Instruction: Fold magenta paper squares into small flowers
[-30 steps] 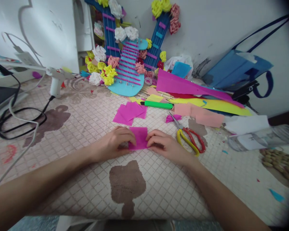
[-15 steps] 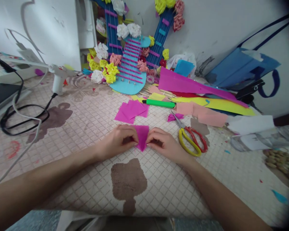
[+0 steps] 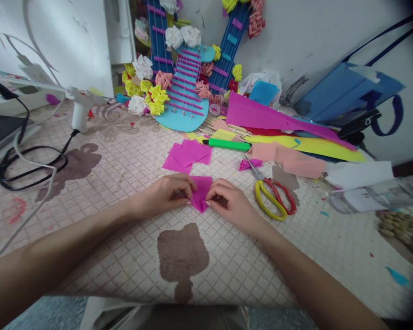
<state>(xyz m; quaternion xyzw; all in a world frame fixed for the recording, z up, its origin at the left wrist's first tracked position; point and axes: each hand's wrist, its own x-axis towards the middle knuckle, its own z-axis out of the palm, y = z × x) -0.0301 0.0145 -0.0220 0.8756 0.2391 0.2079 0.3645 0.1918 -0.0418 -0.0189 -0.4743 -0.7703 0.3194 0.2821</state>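
Pinching the folded pink paper [image 3: 201, 198] on the tablecloth [image 3: 227, 266] beside the scissors [image 3: 273, 197], left hand [image 3: 165, 196] and right hand [image 3: 232, 206] fingertips closed on its 2 side edges, we judge it light, thin, easily creased, best gripped at the edges.

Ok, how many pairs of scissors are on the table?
1: the scissors lie just right of the right hand, which pinches the pink paper. More could hide under the coloured sheets.

Left of the scissors [image 3: 274, 198], we find the pink paper [image 3: 201, 195] with side corners hidden under the left hand [image 3: 168, 195] and right hand [image 3: 232, 206]; beyond the scissors, the foam guitars [image 3: 187, 91] are cropped above.
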